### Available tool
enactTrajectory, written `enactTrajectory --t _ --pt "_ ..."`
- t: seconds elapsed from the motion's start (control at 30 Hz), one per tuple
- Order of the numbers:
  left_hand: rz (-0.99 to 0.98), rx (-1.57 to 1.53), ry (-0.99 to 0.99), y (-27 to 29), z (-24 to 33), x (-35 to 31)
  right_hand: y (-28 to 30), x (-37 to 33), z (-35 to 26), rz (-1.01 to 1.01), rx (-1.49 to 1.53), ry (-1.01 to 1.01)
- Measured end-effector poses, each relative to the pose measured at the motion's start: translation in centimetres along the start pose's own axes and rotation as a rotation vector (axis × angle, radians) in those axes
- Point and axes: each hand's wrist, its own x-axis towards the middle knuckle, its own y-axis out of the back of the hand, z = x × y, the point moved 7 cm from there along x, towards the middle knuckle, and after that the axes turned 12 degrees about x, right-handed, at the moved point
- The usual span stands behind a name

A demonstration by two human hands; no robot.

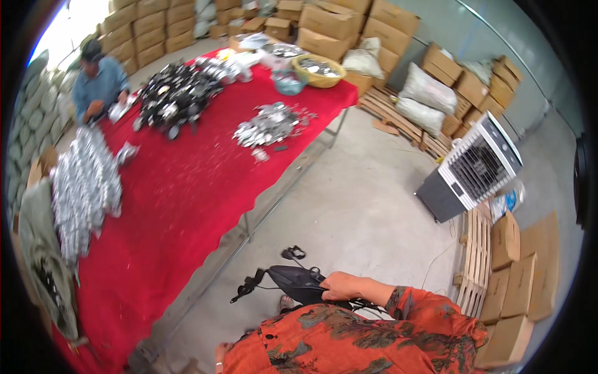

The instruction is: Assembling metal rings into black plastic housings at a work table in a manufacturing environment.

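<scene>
Resting on a black bag (pixel 298 283) with dangling straps, the right hand (pixel 344 287) lies near the lower middle, fingers curled over the bag's near edge; how firmly it grips cannot be told. The left hand is hidden below the orange patterned sleeve (pixel 349 340). The red table (pixel 180 206) stretches left.
</scene>
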Motion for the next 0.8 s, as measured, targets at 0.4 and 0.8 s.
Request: enactTrajectory --t 0.4,0.8 --pt "-0.208 0.343 -0.175 11.8 25.0 12.4 -0.2 -8.6 27.1 0.366 0.206 -0.573" --pt "-0.227 0.824 -0.923 13.5 55.0 33.1 3.8 -13.6 36.7 0.609 0.676 -0.875"
